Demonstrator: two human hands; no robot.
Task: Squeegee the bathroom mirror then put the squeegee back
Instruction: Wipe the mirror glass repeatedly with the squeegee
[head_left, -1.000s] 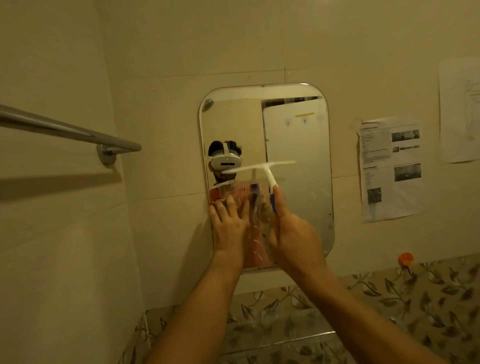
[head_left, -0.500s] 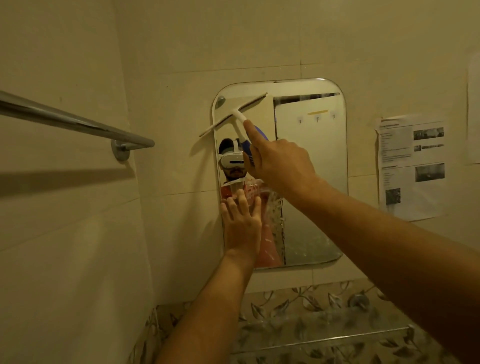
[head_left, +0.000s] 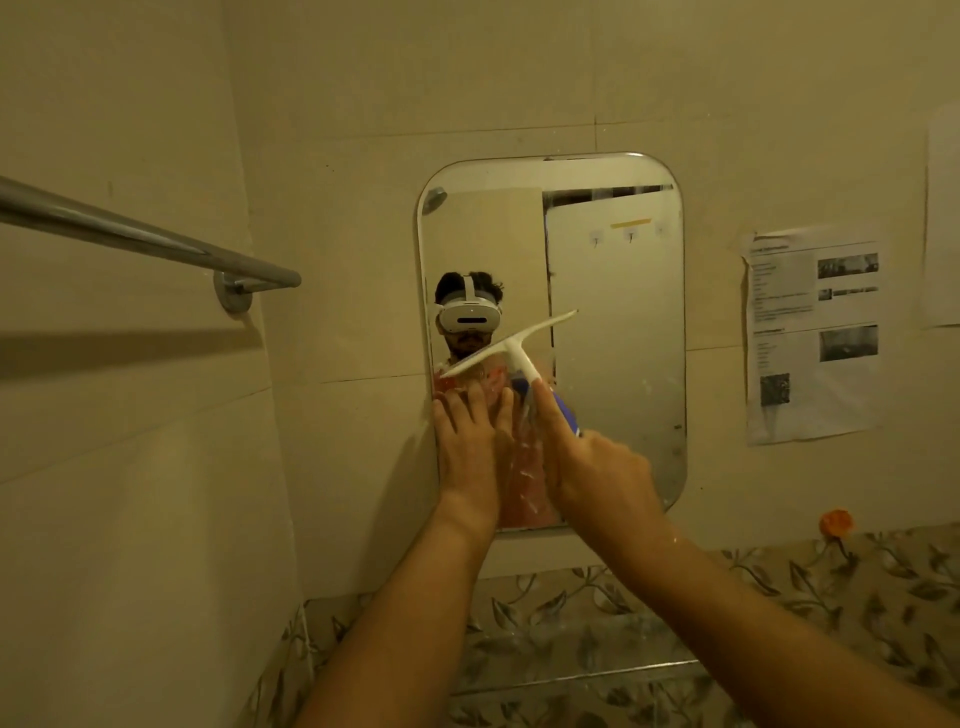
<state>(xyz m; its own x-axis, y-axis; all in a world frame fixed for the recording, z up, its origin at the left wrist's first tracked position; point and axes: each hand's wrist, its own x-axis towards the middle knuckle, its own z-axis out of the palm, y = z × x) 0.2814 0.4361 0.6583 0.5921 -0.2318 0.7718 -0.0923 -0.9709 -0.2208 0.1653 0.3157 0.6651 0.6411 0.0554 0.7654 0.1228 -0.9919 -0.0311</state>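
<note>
The squeegee (head_left: 511, 347) tilts across the middle of the mirror (head_left: 623, 322), bare glass above and right of it — the right hand (head_left: 597, 470) grips its handle, forefinger extended along it — the left hand (head_left: 470, 441) presses flat at the lower-left edge

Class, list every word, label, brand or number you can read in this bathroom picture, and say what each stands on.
Nothing here can be read.
Printed sheet right of the mirror: lines of text and photos, too small and blurred.
Paper at the right edge: blurred, unreadable.
Squeegee: no label shows.
</note>
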